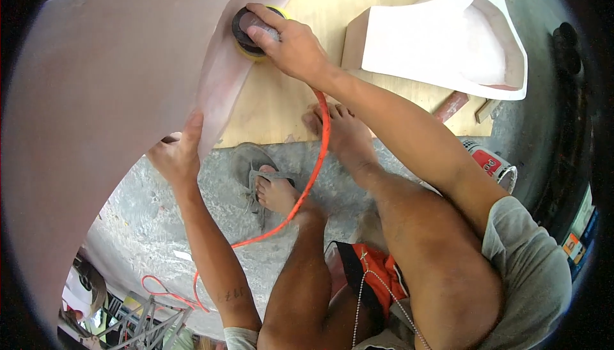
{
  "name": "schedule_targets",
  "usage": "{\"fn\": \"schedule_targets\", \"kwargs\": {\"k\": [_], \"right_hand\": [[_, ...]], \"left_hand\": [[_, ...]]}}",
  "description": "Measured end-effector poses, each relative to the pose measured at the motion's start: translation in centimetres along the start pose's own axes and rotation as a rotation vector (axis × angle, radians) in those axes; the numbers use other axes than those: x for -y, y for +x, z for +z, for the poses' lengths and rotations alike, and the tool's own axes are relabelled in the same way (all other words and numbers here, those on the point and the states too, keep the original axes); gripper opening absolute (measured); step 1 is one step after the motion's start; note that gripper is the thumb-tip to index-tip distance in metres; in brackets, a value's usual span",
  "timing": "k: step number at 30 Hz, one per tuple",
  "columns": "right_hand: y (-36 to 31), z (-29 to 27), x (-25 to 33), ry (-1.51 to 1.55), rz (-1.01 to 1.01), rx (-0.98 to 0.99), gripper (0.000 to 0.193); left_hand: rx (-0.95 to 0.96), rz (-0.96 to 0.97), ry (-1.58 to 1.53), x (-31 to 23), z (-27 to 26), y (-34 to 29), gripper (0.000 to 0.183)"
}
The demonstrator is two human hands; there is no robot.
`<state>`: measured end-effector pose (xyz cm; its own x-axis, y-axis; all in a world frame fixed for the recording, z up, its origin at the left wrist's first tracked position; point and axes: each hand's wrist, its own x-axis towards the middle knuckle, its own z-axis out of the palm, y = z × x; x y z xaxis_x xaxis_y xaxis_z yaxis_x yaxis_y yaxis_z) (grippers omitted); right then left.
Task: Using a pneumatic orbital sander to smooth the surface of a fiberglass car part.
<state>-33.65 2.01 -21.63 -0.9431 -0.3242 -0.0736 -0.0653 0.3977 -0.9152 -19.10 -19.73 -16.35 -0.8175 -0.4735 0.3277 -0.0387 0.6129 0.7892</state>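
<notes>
A large pale pinkish molded panel fills the left side, its edge curving down toward me. My right hand is wrapped over a round black and yellow power sander, which rests against the panel's recessed edge strip. From below that wrist an orange-red hose loops down past my feet. My left hand grips the panel's lower edge, thumb on the near face and the other fingers mostly hidden behind it.
A second white molded piece with a hollow lies on the plywood sheet. Beside it are a reddish tube and a small wood block. A white and red can stands on the concrete floor. Metal framing is at lower left.
</notes>
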Motion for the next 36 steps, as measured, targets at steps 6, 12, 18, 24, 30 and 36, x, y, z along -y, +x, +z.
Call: {"fn": "schedule_targets", "kwargs": {"k": [6, 12, 18, 24, 30, 36], "right_hand": [[0.7, -1.0, 0.2, 0.034, 0.060, 0.010, 0.050], [1.3, -1.3, 0.0, -0.032, 0.025, -0.039, 0.051], [1.2, -1.5, 0.1, -0.009, 0.016, -0.032, 0.050], [1.2, -1.7, 0.1, 0.021, 0.066, -0.018, 0.049], [0.1, -0.4, -0.7, -0.028, -0.012, -0.007, 0.050], [-3.2, 2.9, 0.7, 0.015, -0.083, 0.201, 0.049]], "left_hand": [[0.104, -0.079, 0.046, 0.4, -0.4, -0.2, 0.069], [0.092, -0.047, 0.039, 1.1, -0.6, -0.3, 0.069], [0.096, -0.074, 0.058, 0.8, -0.6, -0.3, 0.073], [0.095, -0.053, 0.050, 0.4, -0.3, -0.1, 0.073], [0.095, -0.050, 0.031, 0.3, -0.3, -0.2, 0.068], [0.022, -0.043, -0.112, -0.1, 0.2, 0.0, 0.071]]}}
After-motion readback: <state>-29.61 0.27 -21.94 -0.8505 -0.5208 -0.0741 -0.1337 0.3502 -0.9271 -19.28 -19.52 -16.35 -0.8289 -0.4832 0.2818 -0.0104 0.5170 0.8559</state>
